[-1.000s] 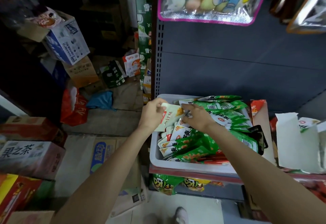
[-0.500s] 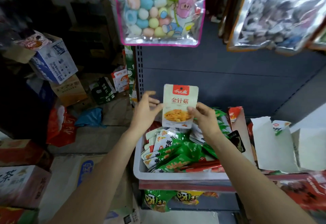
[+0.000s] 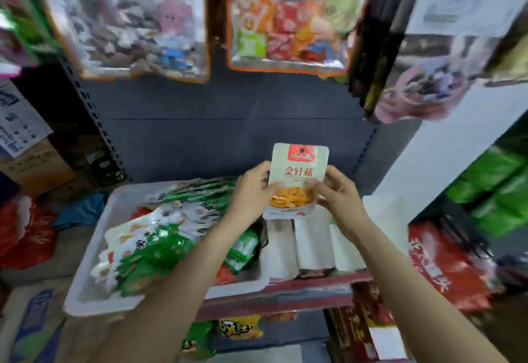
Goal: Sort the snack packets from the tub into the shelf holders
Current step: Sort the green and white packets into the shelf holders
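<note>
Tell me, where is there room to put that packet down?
Both hands, left hand and right hand, hold the white packet. The white holders just below it, between the tub and the red box, look open on top. The tub's near-left corner shows some bare floor; the rest is piled with green and white packets.

Two clear hanging bags with orange trim fill the upper middle of the frame, their contents blurred; the right one shows red, orange and green packs. A dark grey shelf back panel spans the centre. At the left edge sit cardboard boxes, a red plastic bag and a blue bag. Green packages stack at the right edge, a red printed carton below them.
</note>
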Action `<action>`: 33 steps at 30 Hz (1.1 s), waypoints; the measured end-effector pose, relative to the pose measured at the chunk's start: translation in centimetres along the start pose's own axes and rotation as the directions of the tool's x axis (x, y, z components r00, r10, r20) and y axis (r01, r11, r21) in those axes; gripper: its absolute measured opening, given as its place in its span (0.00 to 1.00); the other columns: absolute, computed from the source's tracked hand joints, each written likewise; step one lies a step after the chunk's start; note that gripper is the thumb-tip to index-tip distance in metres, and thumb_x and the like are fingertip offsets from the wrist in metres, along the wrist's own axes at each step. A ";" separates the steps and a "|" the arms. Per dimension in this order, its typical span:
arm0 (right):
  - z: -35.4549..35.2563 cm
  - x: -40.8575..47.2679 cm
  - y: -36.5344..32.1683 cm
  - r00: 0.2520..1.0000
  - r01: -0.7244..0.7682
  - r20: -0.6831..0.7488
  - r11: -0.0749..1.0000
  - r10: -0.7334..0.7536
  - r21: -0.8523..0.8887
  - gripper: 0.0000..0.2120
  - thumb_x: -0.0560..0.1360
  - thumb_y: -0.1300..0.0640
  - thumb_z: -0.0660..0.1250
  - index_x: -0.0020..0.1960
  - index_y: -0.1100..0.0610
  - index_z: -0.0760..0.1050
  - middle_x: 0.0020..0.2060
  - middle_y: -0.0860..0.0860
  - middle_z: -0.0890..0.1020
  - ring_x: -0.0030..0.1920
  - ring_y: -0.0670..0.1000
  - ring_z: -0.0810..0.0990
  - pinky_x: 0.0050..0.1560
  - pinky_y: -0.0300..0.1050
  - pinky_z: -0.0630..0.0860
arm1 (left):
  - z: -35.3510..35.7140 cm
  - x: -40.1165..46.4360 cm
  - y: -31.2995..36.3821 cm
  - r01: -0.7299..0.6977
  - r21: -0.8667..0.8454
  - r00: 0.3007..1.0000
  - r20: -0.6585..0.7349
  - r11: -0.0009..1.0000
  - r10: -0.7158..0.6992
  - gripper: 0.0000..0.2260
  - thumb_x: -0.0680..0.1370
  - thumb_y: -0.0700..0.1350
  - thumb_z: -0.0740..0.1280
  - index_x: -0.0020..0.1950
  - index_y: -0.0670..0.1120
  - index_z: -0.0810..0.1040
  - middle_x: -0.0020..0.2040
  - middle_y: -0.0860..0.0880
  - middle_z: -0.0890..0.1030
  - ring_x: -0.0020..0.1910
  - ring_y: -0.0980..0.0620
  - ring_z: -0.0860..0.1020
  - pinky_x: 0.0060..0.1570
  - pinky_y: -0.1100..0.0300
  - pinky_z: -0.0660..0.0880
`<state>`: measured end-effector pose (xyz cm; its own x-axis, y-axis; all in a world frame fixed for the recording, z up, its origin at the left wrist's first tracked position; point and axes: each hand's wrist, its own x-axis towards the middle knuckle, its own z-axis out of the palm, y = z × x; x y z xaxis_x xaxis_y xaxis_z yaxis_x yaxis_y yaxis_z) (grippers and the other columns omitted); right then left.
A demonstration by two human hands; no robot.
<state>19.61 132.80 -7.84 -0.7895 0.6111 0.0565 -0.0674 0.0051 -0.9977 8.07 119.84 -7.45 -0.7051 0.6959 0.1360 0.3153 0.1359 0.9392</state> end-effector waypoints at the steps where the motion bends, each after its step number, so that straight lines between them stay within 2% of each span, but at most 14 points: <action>1: -1.7 0.2 -0.2 1.000 0.003 -0.008 1.000 -0.003 -0.013 0.08 0.75 0.64 0.66 0.54 0.58 0.76 0.47 0.49 0.85 0.48 0.49 0.83 0.44 0.41 0.79 | 1.7 0.3 0.4 0.025 -0.018 1.000 0.006 1.000 -0.025 0.12 0.74 0.35 0.69 0.57 0.43 0.77 0.50 0.51 0.81 0.45 0.58 0.80 0.49 0.58 0.79; 4: -5.9 0.5 -0.5 1.000 0.000 -0.011 0.999 0.000 -0.041 0.08 0.76 0.64 0.65 0.54 0.59 0.77 0.46 0.49 0.85 0.47 0.49 0.83 0.43 0.41 0.80 | 5.8 1.1 1.3 0.077 -0.020 0.997 0.012 0.997 -0.077 0.12 0.74 0.37 0.69 0.55 0.46 0.75 0.50 0.51 0.81 0.46 0.54 0.81 0.48 0.55 0.79; 7: -9.3 0.5 -0.6 0.999 -0.024 -0.022 0.996 0.023 -0.082 0.07 0.76 0.65 0.65 0.53 0.58 0.77 0.47 0.50 0.84 0.47 0.48 0.83 0.43 0.40 0.79 | 8.8 1.6 2.1 0.094 -0.050 0.995 -0.021 0.994 -0.095 0.16 0.74 0.36 0.70 0.55 0.49 0.68 0.46 0.53 0.79 0.41 0.56 0.80 0.41 0.64 0.77; 9: -11.4 0.6 -0.8 0.998 -0.033 -0.053 0.992 0.027 -0.123 0.07 0.76 0.65 0.65 0.51 0.56 0.77 0.46 0.47 0.84 0.47 0.47 0.83 0.44 0.41 0.80 | 10.4 2.2 2.8 0.077 -0.078 0.997 -0.019 0.994 -0.079 0.15 0.75 0.35 0.69 0.54 0.50 0.68 0.45 0.51 0.79 0.40 0.57 0.80 0.38 0.67 0.76; 13: -15.0 0.1 -1.0 0.989 -0.027 -0.150 0.988 0.004 -0.153 0.08 0.74 0.64 0.67 0.53 0.58 0.75 0.47 0.51 0.84 0.48 0.50 0.83 0.46 0.43 0.81 | 14.0 3.2 3.0 0.034 -0.013 0.995 0.090 0.999 -0.032 0.05 0.76 0.37 0.67 0.46 0.46 0.73 0.44 0.50 0.81 0.45 0.51 0.82 0.45 0.50 0.80; 16: -16.9 -0.3 -1.0 0.984 0.002 -0.178 0.990 -0.027 -0.140 0.08 0.74 0.66 0.67 0.51 0.56 0.75 0.47 0.55 0.83 0.46 0.51 0.84 0.44 0.43 0.81 | 16.5 3.6 2.8 0.008 -0.011 0.991 0.132 1.000 -0.006 0.05 0.75 0.37 0.68 0.45 0.46 0.74 0.44 0.51 0.81 0.47 0.53 0.81 0.47 0.50 0.80; 18: -18.2 -0.2 -0.9 0.985 -0.019 -0.171 0.988 -0.007 -0.152 0.08 0.74 0.67 0.67 0.49 0.56 0.76 0.47 0.55 0.84 0.47 0.53 0.84 0.46 0.47 0.81 | 17.9 3.6 2.6 0.005 -0.001 0.991 0.136 1.000 -0.005 0.04 0.76 0.37 0.67 0.48 0.45 0.75 0.48 0.49 0.81 0.46 0.58 0.80 0.46 0.61 0.79; 20: -19.6 0.1 -0.5 0.984 -0.043 -0.178 0.988 0.016 -0.151 0.08 0.74 0.68 0.66 0.49 0.57 0.76 0.47 0.56 0.83 0.48 0.55 0.83 0.49 0.50 0.81 | 18.8 3.8 2.4 0.003 0.095 0.985 0.172 0.995 -0.019 0.09 0.77 0.38 0.66 0.56 0.44 0.75 0.53 0.49 0.80 0.46 0.62 0.76 0.45 0.74 0.73; 21: -20.4 0.3 -0.2 0.982 -0.053 -0.186 0.988 0.026 -0.143 0.08 0.74 0.68 0.66 0.49 0.57 0.77 0.48 0.55 0.83 0.49 0.56 0.83 0.49 0.51 0.81 | 19.2 4.0 2.1 -0.006 0.170 0.980 0.196 0.985 -0.028 0.12 0.77 0.38 0.65 0.61 0.44 0.74 0.56 0.49 0.79 0.49 0.61 0.76 0.47 0.74 0.71; 23: -21.8 0.9 0.1 0.981 -0.068 -0.188 0.990 0.044 -0.123 0.08 0.74 0.68 0.66 0.50 0.57 0.77 0.48 0.55 0.84 0.49 0.55 0.83 0.49 0.52 0.80 | 20.0 4.8 1.3 -0.051 0.363 0.976 0.215 0.930 -0.030 0.18 0.77 0.37 0.64 0.67 0.44 0.71 0.60 0.47 0.76 0.58 0.53 0.74 0.58 0.62 0.70; 25: -23.0 1.6 0.5 0.986 -0.091 -0.148 0.988 0.072 -0.125 0.08 0.74 0.68 0.66 0.50 0.58 0.77 0.48 0.54 0.84 0.49 0.54 0.83 0.49 0.50 0.81 | 21.0 5.3 0.7 -0.077 0.531 0.979 0.201 0.844 -0.037 0.20 0.77 0.37 0.62 0.69 0.45 0.69 0.62 0.45 0.74 0.62 0.46 0.71 0.63 0.51 0.67; 28: -23.7 2.5 1.3 0.993 -0.097 -0.079 0.985 0.087 -0.142 0.06 0.74 0.68 0.66 0.47 0.59 0.76 0.46 0.53 0.84 0.46 0.50 0.84 0.45 0.45 0.81 | 22.1 5.1 0.0 -0.154 0.628 0.962 0.271 0.762 -0.030 0.19 0.77 0.38 0.63 0.68 0.44 0.72 0.64 0.46 0.74 0.62 0.45 0.70 0.62 0.51 0.67; 30: -24.3 3.1 1.9 0.996 -0.089 -0.017 0.981 0.088 -0.171 0.05 0.74 0.68 0.67 0.45 0.60 0.74 0.44 0.52 0.83 0.44 0.46 0.84 0.42 0.41 0.81 | 22.9 5.1 -0.3 -0.136 0.626 0.968 0.248 0.768 -0.031 0.16 0.77 0.38 0.63 0.65 0.43 0.74 0.61 0.46 0.76 0.60 0.47 0.71 0.60 0.53 0.69; 33: -24.8 4.1 2.8 0.995 -0.050 0.071 0.958 0.073 -0.283 0.10 0.72 0.70 0.68 0.41 0.57 0.72 0.39 0.48 0.81 0.38 0.39 0.81 0.36 0.33 0.77 | 23.4 5.0 -0.2 0.004 0.505 0.991 0.114 0.863 -0.071 0.13 0.77 0.35 0.63 0.61 0.42 0.76 0.55 0.47 0.79 0.54 0.50 0.75 0.52 0.61 0.72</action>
<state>31.31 154.98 -11.30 -0.8339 0.5518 -0.0138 0.1477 0.1989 -0.9688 19.35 139.85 -14.31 -0.6489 0.7602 0.0319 0.5897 0.4760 0.6524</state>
